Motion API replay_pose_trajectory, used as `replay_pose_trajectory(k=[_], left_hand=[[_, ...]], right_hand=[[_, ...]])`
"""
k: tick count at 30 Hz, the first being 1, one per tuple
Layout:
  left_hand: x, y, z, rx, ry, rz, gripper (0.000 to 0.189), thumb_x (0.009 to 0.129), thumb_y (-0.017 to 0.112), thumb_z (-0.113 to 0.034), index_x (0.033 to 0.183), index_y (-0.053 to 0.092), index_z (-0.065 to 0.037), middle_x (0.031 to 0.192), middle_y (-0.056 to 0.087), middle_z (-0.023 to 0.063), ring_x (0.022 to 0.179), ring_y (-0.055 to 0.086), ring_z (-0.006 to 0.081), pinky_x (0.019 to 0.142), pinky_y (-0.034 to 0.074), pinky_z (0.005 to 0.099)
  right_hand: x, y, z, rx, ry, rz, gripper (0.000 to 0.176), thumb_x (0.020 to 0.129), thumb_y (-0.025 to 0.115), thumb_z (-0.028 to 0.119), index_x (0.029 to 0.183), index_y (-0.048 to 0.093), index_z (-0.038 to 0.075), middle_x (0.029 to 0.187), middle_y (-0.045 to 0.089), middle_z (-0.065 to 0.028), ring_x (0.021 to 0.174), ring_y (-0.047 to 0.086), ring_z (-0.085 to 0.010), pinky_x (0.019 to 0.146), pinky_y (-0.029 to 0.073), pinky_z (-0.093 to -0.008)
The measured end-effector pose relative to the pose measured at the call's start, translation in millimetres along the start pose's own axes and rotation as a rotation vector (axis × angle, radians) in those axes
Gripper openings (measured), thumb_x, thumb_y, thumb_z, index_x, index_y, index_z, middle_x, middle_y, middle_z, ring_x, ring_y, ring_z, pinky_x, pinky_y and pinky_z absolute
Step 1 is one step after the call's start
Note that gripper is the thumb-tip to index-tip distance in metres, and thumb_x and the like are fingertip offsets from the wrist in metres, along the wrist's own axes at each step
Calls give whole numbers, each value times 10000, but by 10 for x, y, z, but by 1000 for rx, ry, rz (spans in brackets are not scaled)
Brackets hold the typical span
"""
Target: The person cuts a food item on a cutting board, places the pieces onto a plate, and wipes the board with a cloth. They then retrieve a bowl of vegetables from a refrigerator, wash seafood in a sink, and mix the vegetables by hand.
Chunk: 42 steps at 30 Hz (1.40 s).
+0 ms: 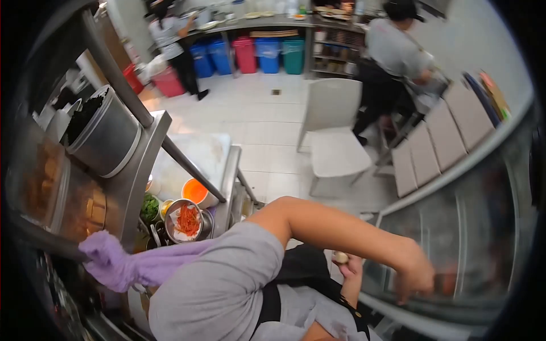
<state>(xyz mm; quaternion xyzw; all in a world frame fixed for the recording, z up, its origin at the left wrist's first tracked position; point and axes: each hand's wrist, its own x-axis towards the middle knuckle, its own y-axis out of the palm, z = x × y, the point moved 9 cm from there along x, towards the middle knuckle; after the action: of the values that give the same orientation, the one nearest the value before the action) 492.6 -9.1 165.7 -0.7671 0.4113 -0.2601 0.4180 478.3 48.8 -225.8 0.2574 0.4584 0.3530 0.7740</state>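
Observation:
My left arm reaches across to the right, bare from the elbow of its grey sleeve. My left hand (415,271) hangs with fingers bent downward in front of the glass-fronted cabinet (455,227); motion smears its fingers. Closer to my body, below that forearm, my right hand (351,266) is closed around a small pale round-ended object (340,257). Only the tip of that object shows, so I cannot tell its kind. A black apron (304,264) lies behind the right hand.
A purple cloth (116,264) hangs by the steel shelf (133,165) at left. Below are a bowl of orange shreds (186,220) and an orange-filled tub (195,191). A white chair (335,153) stands ahead. Two people (392,51) work farther back, near coloured bins (244,55).

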Motion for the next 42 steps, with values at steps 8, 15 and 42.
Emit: replay_pose_trajectory(k=[8,15,42], left_hand=[[-3364,1187,3726,-407,-1045,-643,543,710,696,-309,1145,538,-26,1107,574,207,1021,557,339,846,454,402],[-6454,1451,3392,-716,-1560,-1541,555,763,710,-193,1244,459,-76,1055,546,86,735,576,127,637,496,271],[-10967,-461,-2352,1772,-3087,-1811,351,758,619,-342,628,625,-16,565,606,115,514,576,261,558,466,372]], right_hand=[[1571,305,1659,-394,82,-129,412,778,589,7,1155,440,80,953,569,-103,751,602,-250,517,542,-401],[3528,2134,2100,-671,235,83,403,727,646,-55,1089,505,51,919,587,-116,769,614,-227,532,545,-391],[7797,9687,-2536,-1159,766,1199,403,747,629,-15,1111,477,68,845,588,-111,674,605,-220,478,529,-349]])
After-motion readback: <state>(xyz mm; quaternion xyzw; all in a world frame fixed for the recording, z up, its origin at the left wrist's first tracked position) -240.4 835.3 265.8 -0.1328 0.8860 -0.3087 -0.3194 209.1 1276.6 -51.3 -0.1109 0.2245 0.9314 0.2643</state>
